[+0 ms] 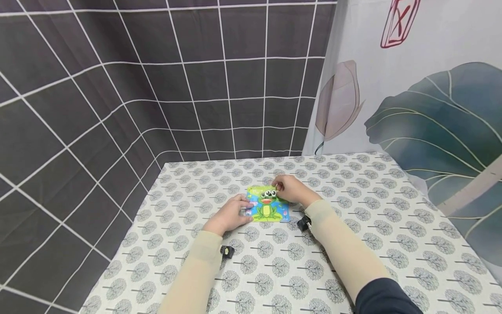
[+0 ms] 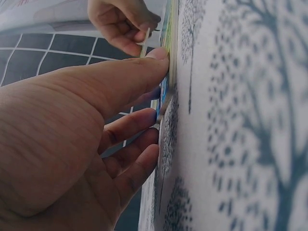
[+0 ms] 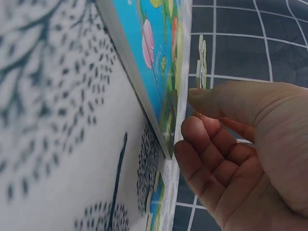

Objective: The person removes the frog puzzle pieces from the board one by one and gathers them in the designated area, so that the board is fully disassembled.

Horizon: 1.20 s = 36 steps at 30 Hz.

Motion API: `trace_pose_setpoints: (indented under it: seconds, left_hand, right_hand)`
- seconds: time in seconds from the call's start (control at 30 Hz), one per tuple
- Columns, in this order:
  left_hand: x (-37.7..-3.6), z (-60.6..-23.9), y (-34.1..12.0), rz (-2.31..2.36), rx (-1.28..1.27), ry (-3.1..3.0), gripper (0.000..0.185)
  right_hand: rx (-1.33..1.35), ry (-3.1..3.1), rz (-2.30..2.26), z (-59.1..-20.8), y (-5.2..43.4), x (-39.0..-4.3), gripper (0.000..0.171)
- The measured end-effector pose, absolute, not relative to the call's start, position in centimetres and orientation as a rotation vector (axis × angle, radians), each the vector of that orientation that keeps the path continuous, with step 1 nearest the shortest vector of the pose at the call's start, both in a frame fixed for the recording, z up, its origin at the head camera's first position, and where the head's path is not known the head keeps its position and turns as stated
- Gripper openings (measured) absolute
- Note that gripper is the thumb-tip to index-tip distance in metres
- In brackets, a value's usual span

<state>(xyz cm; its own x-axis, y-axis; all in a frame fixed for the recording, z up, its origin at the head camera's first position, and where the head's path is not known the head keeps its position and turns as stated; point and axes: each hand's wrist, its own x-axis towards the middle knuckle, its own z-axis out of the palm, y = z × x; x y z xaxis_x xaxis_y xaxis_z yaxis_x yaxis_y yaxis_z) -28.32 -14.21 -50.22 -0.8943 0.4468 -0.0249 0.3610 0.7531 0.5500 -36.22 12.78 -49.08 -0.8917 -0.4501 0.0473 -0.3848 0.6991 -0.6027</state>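
Note:
A flat picture puzzle board [image 1: 266,212] with a green frog on a blue and green ground lies on the table. My right hand [image 1: 293,190] pinches a small, thin puzzle piece [image 3: 202,62] between thumb and fingers, over the board's upper right part. Big cartoon eyes [image 1: 270,193] show beside those fingertips, above the frog's mouth. At the board's left side, my left hand [image 1: 232,213] rests with extended fingers and thumb touching its edge and surface. In the left wrist view the thumb [image 2: 156,60] lies against the board.
A pale cloth with printed trees covers the table [image 1: 259,279]. Behind and to the left hangs a dark curtain [image 1: 196,78] with white grid lines. A light curtain [image 1: 392,87] with large leaves hangs at the right. Wrist cameras [image 1: 227,251] sit on both forearms.

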Motion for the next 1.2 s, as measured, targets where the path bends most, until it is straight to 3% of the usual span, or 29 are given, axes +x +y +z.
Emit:
trace_pose_setpoints:
  seconds: [0.6,1.2]
  left_hand:
    - [-28.3,-50.2,-14.2,0.831,0.657,2.799,0.052]
    - [-28.2,-50.2,-14.2,0.813,0.639,2.799,0.053]
  right_hand:
    - [-0.586,2.796,-1.143,-48.8,15.1,-34.6,0.03]
    - [-0.525,2.82,-1.174,-48.7,19.0,-35.0,0.03]
